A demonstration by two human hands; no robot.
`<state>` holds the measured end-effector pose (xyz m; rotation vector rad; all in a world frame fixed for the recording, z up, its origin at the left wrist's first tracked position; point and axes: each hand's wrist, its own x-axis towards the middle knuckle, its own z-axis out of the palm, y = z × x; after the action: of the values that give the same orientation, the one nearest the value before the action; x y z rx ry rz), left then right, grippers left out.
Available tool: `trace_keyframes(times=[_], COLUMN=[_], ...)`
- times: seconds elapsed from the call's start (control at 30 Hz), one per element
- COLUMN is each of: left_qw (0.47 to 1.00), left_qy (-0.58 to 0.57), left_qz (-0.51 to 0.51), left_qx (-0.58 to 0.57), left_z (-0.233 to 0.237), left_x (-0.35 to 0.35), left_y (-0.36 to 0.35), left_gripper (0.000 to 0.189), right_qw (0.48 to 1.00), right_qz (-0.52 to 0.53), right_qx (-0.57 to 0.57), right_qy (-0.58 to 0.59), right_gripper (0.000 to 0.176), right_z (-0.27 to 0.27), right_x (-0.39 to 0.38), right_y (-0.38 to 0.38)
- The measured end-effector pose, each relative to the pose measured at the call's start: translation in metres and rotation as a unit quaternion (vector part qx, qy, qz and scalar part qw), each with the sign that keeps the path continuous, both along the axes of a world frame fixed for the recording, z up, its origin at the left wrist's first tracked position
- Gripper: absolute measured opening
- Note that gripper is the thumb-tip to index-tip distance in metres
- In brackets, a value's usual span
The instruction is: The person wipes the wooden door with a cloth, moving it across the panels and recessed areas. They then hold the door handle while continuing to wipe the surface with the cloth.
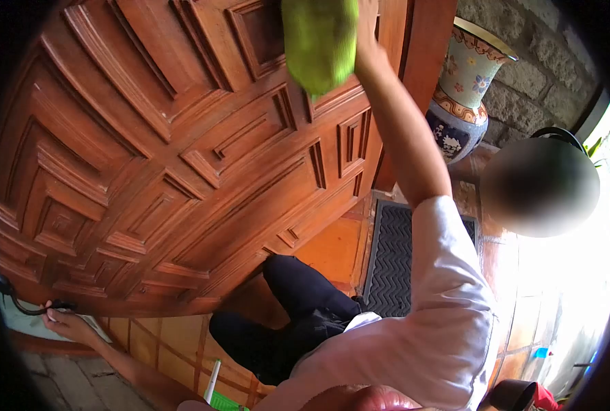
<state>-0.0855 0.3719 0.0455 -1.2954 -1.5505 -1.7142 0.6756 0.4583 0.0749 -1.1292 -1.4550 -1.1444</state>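
A carved brown wooden door with raised panels fills the upper left of the head view. My right hand reaches up at the top edge, gripping a bright green cloth against the door's face. The cloth is smeared by motion, and most of my fingers are hidden behind it or cut off by the frame. Low on the left, my left hand is closed around the black curved door handle at the door's edge.
A tall painted vase stands beside the doorframe, by a stone wall. A black ribbed doormat lies on the orange tile floor. Near my legs is a green plastic item with a pale stick. A blurred round shape is at right.
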Motion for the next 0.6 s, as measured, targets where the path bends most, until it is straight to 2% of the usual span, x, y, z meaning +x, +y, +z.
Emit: trace_keyframes(times=[0.03,0.07,0.1,0.17,0.23,0.27,0.3,0.37,0.43,0.5,0.57,0.6], left_qw=[1.0,1.0,1.0,1.0,0.999,0.999,0.999,0.998,0.998,0.999,0.999,0.998], left_qy=[-0.005,0.003,0.01,-0.014,-0.024,-0.02,-0.016,-0.031,-0.026,-0.018,-0.011,-0.016], left_qz=[0.0,-0.005,-0.008,0.015,0.037,0.042,0.045,0.052,0.037,0.048,0.038,0.04], left_qx=[0.005,0.01,0.014,0.019,0.009,0.013,0.017,0.001,0.032,0.007,0.033,0.036], left_z=[-0.001,-0.005,-0.009,-0.002,0.0,-0.001,0.0,0.006,0.001,0.003,0.0,-0.003], left_x=[-0.008,-0.022,-0.03,0.003,0.009,0.002,0.0,0.012,0.002,0.01,0.003,0.0], left_y=[0.004,0.01,0.012,0.008,0.001,0.006,0.01,0.008,0.01,0.004,0.008,0.009], left_gripper=[0.048,0.048,0.049,0.049,0.05,0.05,0.05,0.05,0.051,0.052,0.052,0.052], right_qw=[1.0,1.0,0.999,0.977,0.979,0.99,0.984,0.998,0.991,0.949,0.979,0.975], right_qz=[0.026,-0.024,-0.033,0.108,0.088,0.045,0.09,-0.059,-0.022,0.167,0.12,0.104], right_qx=[-0.015,-0.006,0.026,-0.035,-0.081,-0.051,-0.074,-0.015,0.047,-0.069,-0.032,-0.081], right_qy=[-0.003,-0.016,0.018,0.18,0.166,0.12,0.136,0.016,0.126,0.256,0.162,0.18], right_gripper=[0.065,0.066,0.058,0.065,0.065,0.065,0.065,0.06,0.058,0.068,0.071,0.073], right_z=[0.005,-0.046,-0.065,-0.1,-0.099,-0.093,-0.083,-0.046,-0.032,-0.046,-0.059,-0.058], right_x=[0.004,0.005,-0.025,-0.054,-0.054,-0.053,-0.044,-0.045,-0.071,-0.096,-0.098,-0.091], right_y=[0.0,0.004,-0.015,-0.044,-0.046,-0.042,-0.036,-0.032,-0.022,-0.04,-0.046,-0.047])
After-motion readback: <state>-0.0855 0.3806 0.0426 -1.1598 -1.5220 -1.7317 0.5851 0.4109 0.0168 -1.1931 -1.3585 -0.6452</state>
